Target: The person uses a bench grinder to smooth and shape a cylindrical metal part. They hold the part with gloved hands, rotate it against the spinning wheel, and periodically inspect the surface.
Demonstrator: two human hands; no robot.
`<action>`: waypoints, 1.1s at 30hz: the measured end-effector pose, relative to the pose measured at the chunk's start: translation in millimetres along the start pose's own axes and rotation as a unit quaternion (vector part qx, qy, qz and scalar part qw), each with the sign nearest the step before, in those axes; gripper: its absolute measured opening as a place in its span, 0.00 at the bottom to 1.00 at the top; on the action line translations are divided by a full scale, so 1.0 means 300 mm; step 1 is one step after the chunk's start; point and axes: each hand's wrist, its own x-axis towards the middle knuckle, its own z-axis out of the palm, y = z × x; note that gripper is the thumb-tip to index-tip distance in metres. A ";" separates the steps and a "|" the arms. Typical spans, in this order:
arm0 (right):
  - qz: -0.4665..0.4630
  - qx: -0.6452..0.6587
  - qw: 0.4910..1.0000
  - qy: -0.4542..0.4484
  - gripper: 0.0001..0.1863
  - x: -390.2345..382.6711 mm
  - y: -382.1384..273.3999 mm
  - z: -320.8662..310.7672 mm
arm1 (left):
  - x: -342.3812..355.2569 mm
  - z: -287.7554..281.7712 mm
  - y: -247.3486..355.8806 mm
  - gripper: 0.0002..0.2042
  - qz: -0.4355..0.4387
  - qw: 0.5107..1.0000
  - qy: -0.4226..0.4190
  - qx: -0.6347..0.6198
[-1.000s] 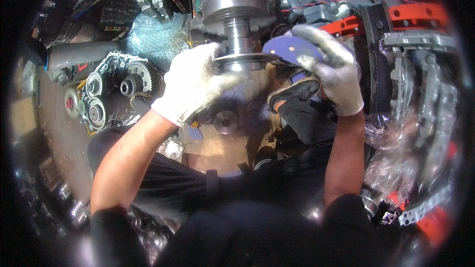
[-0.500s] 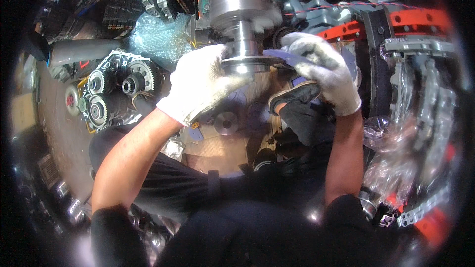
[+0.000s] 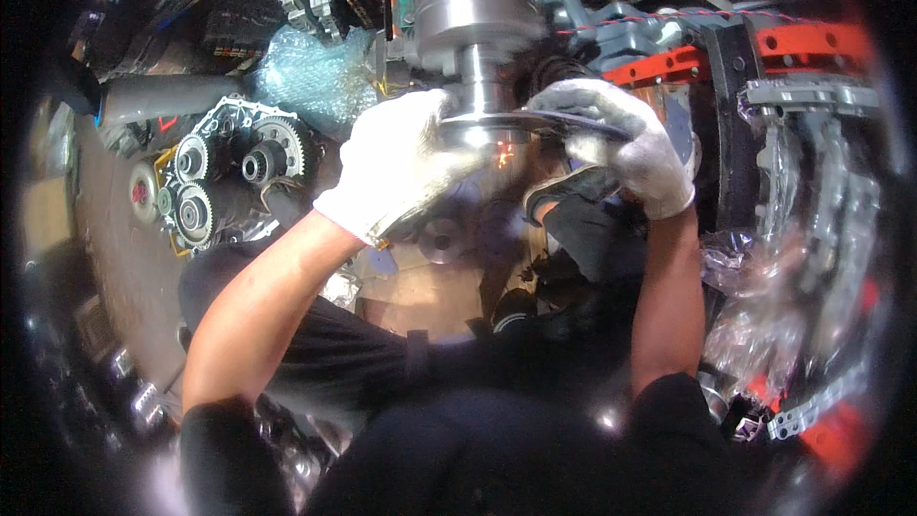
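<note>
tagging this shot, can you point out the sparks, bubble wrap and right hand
Sparks (image 3: pixel 504 154): head view, middle of the orange glow.
Bubble wrap (image 3: pixel 317 75): head view, middle of the crumpled sheet.
Right hand (image 3: pixel 648 151): head view, middle of the white glove.

Gloved hands, two by my count: left hand (image 3: pixel 406 158), right hand (image 3: pixel 635 143). Bare forearms (image 3: pixel 272 311) (image 3: pixel 666 311), two. Black sleeves (image 3: pixel 234 449) (image 3: pixel 673 420), two. Abrasive disc (image 3: pixel 578 122), one. Flanged metal shaft (image 3: pixel 482 86), one. Broad steel cylinder (image 3: pixel 475 14), one. Gear housing (image 3: pixel 232 107), one. Large toothed gears (image 3: pixel 193 161) (image 3: pixel 196 217) (image 3: pixel 287 141), three that I can separate. Bubble-wrapped bundle (image 3: pixel 315 72), one. Grey tube (image 3: pixel 167 100), one. Red-centred wheel (image 3: pixel 143 193), one. Shoes (image 3: pixel 581 185) (image 3: pixel 516 308), two. Upright black bar (image 3: pixel 734 124), one. Plastic-wrapped castings (image 3: pixel 807 191), right: too many overlap on my feed; I enter no figure.
</note>
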 end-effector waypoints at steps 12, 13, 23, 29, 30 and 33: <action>-0.072 0.101 0.990 0.070 0.25 0.018 0.085 0.062 | 0.007 0.000 0.007 0.28 -0.017 1.000 -0.011 0.018; -0.058 0.089 0.992 0.074 0.25 0.024 0.090 0.066 | 0.008 -0.002 0.006 0.28 -0.018 1.000 -0.011 0.014; 0.095 -0.003 0.989 0.116 0.32 0.028 0.129 0.119 | 0.010 0.005 0.007 0.27 -0.033 0.999 -0.007 0.012; 0.104 0.020 0.981 0.160 0.34 0.036 0.194 0.145 | 0.013 0.001 0.000 0.28 -0.031 0.999 -0.008 -0.011; 0.102 0.066 0.980 0.159 0.34 0.033 0.197 0.145 | 0.013 -0.002 -0.002 0.28 -0.033 0.999 -0.014 -0.014; 0.092 0.167 0.969 0.157 0.33 0.023 0.191 0.138 | 0.014 -0.009 -0.004 0.28 -0.045 0.998 -0.028 -0.035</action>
